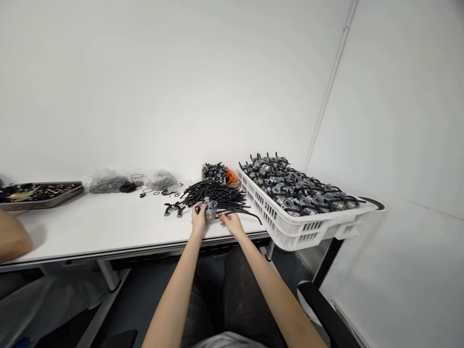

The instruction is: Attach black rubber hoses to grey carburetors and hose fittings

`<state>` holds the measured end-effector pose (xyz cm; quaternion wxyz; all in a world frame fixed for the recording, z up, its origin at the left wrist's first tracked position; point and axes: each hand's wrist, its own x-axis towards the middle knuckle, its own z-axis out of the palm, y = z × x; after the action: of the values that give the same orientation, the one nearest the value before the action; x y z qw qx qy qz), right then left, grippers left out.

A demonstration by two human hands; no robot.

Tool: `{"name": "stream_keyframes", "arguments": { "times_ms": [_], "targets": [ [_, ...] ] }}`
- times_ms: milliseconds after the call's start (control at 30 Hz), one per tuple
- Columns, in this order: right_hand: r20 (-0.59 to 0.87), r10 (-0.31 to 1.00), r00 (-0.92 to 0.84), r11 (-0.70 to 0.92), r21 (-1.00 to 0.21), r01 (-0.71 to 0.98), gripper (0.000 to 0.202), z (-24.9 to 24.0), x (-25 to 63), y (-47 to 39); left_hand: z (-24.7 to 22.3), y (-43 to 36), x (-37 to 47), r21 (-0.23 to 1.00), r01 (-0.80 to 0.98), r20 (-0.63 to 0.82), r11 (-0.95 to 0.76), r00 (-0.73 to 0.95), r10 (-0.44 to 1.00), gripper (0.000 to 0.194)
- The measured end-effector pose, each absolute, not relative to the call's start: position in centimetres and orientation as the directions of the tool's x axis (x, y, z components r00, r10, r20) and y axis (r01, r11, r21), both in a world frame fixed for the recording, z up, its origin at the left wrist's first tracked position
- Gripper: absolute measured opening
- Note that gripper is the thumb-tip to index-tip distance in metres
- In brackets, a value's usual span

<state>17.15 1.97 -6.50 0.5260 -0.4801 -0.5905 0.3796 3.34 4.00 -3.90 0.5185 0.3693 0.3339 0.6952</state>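
A grey metal part with a round opening point(210, 208) is held near the table's front edge by my left hand point(198, 218), whose fingers wrap its left side. Just right of it, my right hand point(231, 223) is closed in a pinch at the part's lower right, beside a thin black tube; what lies between the fingertips is too small to make out. Behind both hands spreads a pile of black tubes point(221, 194). Two small black fittings point(174, 209) stand on the table to the left of my left hand.
A white crate point(290, 231) full of metal parts with black tubes stands at the right. Behind the tubes is a bin of small parts point(214, 172) beside an orange bag point(231, 177). Plastic bags point(108, 181) and a metal tray point(68, 192) lie left, near another person's arm point(12, 237).
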Motion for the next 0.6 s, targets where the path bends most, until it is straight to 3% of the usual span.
{"name": "stream_keyframes", "arguments": {
  "times_ms": [233,367,600],
  "targets": [
    [0.293,0.950,0.105,0.272,-0.946,0.177,0.030,-6.5,17.3,1.7,-3.0,3.6,3.2,0.877,-0.456,0.144,-0.152,-0.052,0.988,0.035],
    [0.362,0.927,0.098,0.342,-0.923,0.174,0.019,-6.2,17.3,0.8,-2.9,3.3,3.0,0.879,-0.465,0.146,-0.104,0.056,0.988,0.035],
    [0.499,0.856,0.138,0.478,-0.864,0.157,0.028,-5.3,17.0,-0.5,-3.3,3.6,2.9,0.862,-0.506,0.124,-0.036,0.141,0.982,0.035]
  ]
}}
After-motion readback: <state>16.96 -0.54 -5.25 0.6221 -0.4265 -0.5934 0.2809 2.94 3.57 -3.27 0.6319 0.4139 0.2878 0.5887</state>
